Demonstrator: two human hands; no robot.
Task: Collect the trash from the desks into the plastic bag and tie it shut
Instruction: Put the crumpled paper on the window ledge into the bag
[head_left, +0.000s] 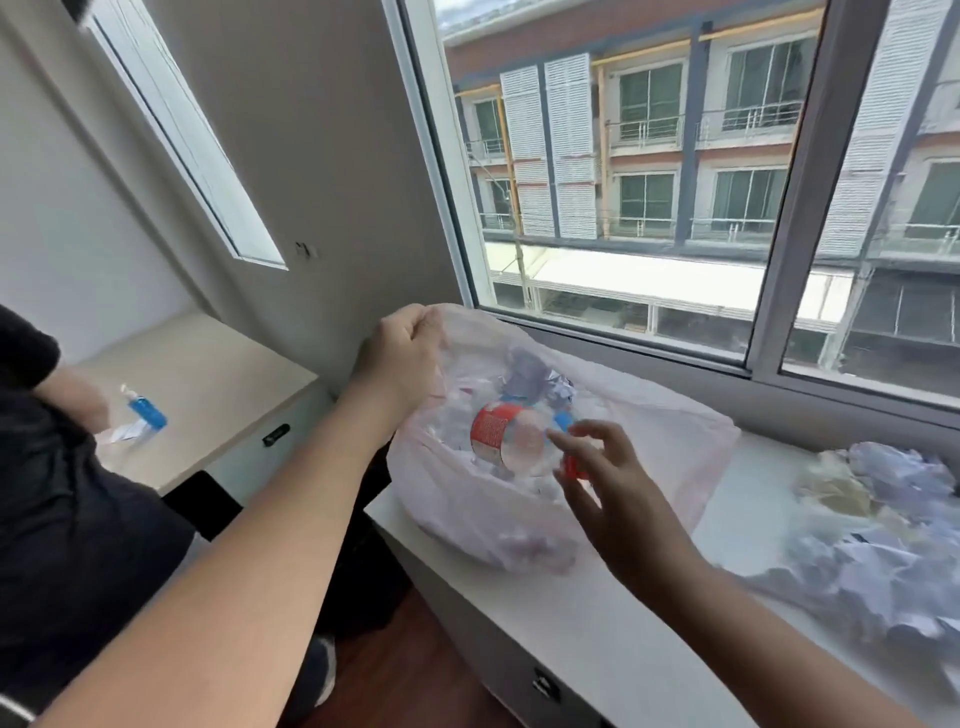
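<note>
A thin pinkish-white plastic bag (670, 447) sits open on the white desk (613, 629) under the window. My left hand (402, 358) is shut on the bag's far-left rim and holds it up. Inside the bag lie crumpled paper and a clear plastic bottle with a red label (498, 439), blurred by motion. My right hand (613, 493) hovers over the bag's mouth with fingers spread; a small red piece (573, 466) shows at its fingers, and whether they touch it is unclear. A pile of crumpled paper trash (872, 540) lies on the desk to the right.
A second, beige desk (218, 384) stands at the left with a blue bottle (148, 410) and a scrap of paper on it. A person in dark clothes (57, 509) stands at the left edge. The window frame (623, 343) runs right behind the bag.
</note>
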